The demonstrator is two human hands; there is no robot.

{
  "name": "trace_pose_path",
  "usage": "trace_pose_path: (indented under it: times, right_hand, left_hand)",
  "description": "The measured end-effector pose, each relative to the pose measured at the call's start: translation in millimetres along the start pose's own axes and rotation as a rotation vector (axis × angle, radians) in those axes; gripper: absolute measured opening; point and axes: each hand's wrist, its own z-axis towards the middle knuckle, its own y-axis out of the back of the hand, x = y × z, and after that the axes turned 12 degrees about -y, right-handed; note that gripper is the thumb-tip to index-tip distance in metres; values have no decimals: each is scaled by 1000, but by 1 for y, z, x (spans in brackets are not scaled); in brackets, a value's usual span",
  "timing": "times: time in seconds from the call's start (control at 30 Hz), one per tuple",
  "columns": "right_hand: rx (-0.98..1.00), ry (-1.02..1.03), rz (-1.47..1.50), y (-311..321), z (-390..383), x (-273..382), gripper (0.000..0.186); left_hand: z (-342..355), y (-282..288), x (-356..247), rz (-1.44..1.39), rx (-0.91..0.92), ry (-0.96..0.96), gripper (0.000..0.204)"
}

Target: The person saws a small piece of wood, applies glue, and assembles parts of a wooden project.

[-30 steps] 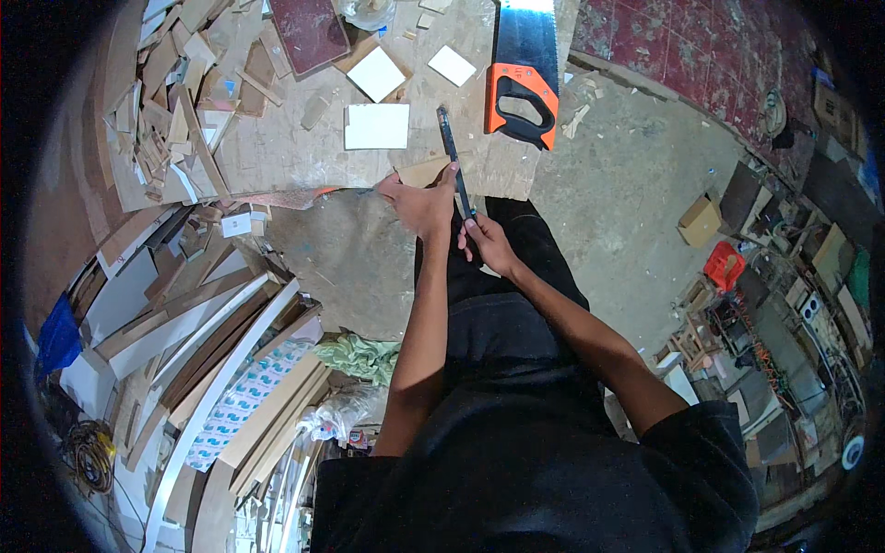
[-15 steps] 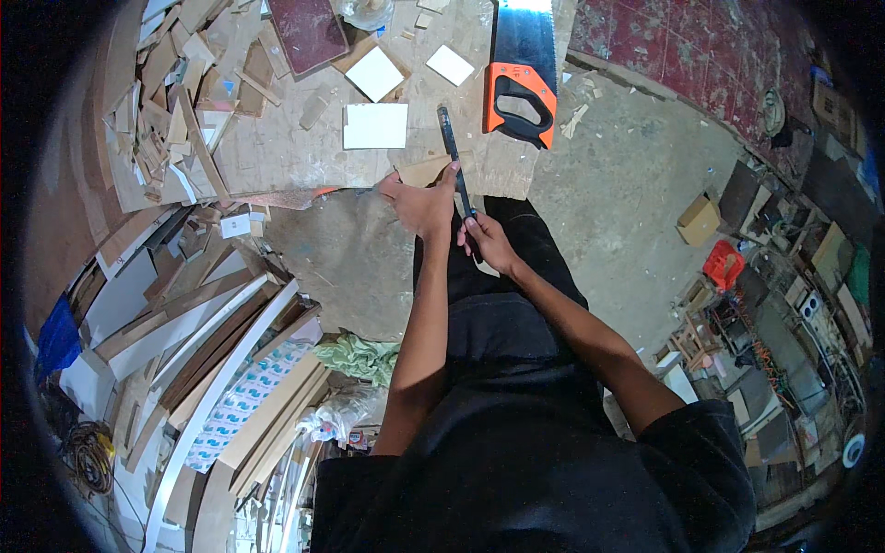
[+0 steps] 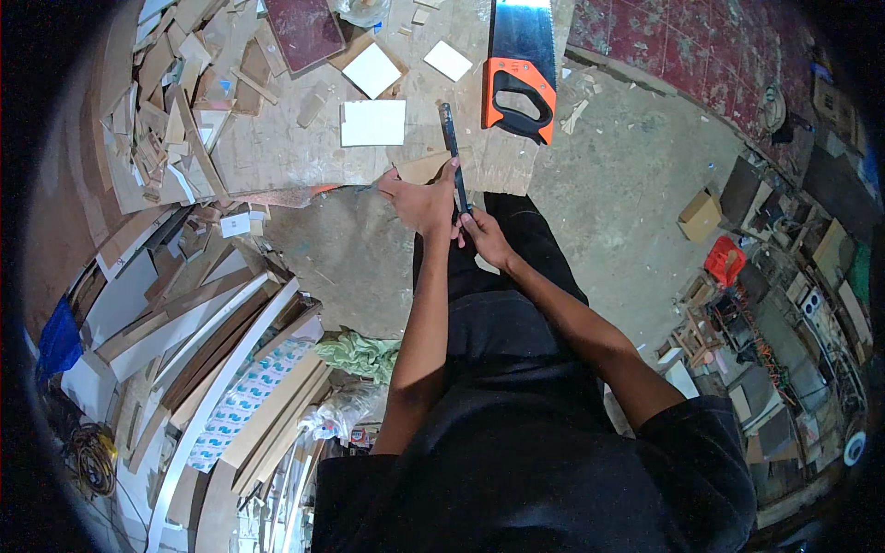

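Note:
My left hand (image 3: 426, 205) presses a thin tan board piece (image 3: 419, 167) at the front edge of the plywood bench (image 3: 267, 157), its thumb against a long, narrow dark tool (image 3: 451, 129). My right hand (image 3: 487, 238) has its fingers closed round the lower end of that tool, over my dark trousers. Behind them lie white rectangular pieces (image 3: 372, 123). An orange-and-black handsaw (image 3: 525, 69) lies to their right on the bench.
Scrap wood (image 3: 171, 111) is heaped on the bench's left, beside a maroon board (image 3: 300, 26). Stacked panels and strips (image 3: 217, 359) stand at lower left. At right are a red plastic item (image 3: 725, 260), a cardboard box (image 3: 699, 215) and assorted clutter along the floor.
My right hand and the lower end of the dark tool have edged slightly upward. The bench sits a little higher in view. My left hand holds nearly the same position.

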Motion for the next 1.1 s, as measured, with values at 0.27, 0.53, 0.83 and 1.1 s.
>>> trace_pose_path:
  times: [0.27, 0.53, 0.83, 1.1]
  right_hand:
    - [-19, -69, -59, 13, -6, 9, 27]
    - [-13, -66, -9, 14, -7, 10, 29]
    - [36, -66, 21, 11, 0, 5, 28]
    - [-4, 7, -55, 6, -1, 4, 26]
  left_hand:
    - [-3, 5, -7, 347, -219, -428, 96]
    - [17, 1, 10, 48, 160, -851, 25]
    - [33, 13, 9, 139, 387, -981, 33]
    - [35, 11, 14, 93, 377, -1050, 37]
